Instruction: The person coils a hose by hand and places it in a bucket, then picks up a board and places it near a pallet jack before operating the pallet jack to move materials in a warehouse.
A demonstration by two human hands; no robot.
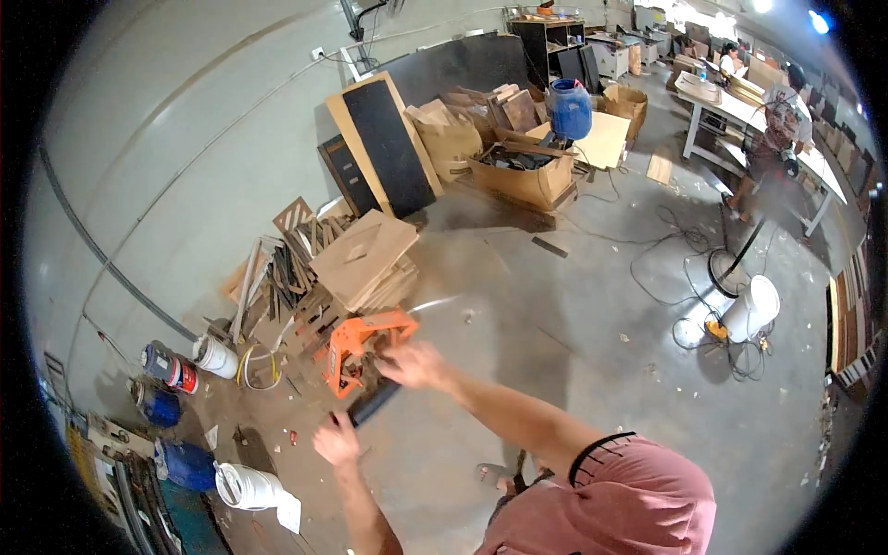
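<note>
An orange angular-framed tool (370,328) with a thick black bar (375,402) is in front of me, over the floor near a stack of wooden boards. My left hand (336,440) is closed around the near end of the black bar, its thumb uppermost. At the far end of the bar, beside the orange frame, my right hand (414,364) is closed on the tool and a little blurred. What kind of tool it is does not show clearly, and my right fingers hide part of it.
Beyond the tool lie stacked boards (365,259) and wood offcuts (282,277). White buckets (245,486) and blue drums (185,464) line the left. A white bucket (751,310) and cables (666,245) are on the right. Another person (786,120) stands by a white table (712,97).
</note>
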